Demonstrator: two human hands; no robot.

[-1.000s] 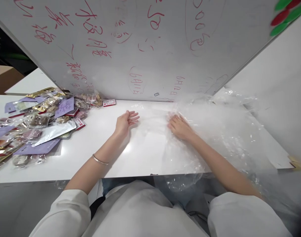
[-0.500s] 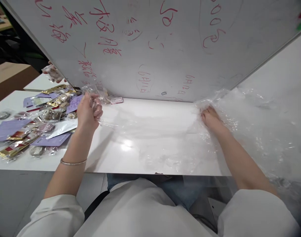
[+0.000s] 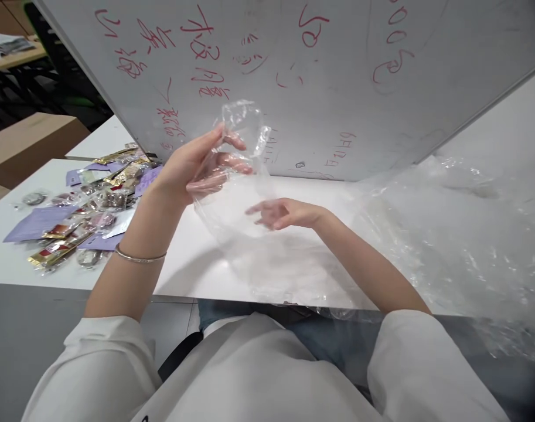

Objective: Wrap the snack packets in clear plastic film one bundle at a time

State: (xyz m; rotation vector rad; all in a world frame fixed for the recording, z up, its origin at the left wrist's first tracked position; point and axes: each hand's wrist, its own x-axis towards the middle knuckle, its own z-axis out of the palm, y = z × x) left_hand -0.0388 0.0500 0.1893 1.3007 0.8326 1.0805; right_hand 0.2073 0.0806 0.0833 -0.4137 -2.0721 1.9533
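My left hand (image 3: 205, 164) is raised above the white table, holding a clear plastic bag (image 3: 249, 126) by its upper part. The thin film lies between and over my fingers and hangs down toward the tabletop. Lower and to the right, my right hand (image 3: 278, 214) is beside the hanging film, with its fingers stretched out and somewhat blurred. It grips nothing that I can see; whether it touches the film I cannot tell. At the right lies a large heap of clear plastic bags (image 3: 447, 234).
Small packaged goods (image 3: 95, 208) in clear and gold wrappers, with purple packets (image 3: 38, 223), lie piled on the table's left. A whiteboard (image 3: 337, 76) with red writing stands along the back. Beyond the left end is a cardboard box (image 3: 34, 140).
My left hand has lifted and moved right with the film. My right hand has left the plastic heap and come to the middle. The person's hand behind the whiteboard's left edge is gone from view.
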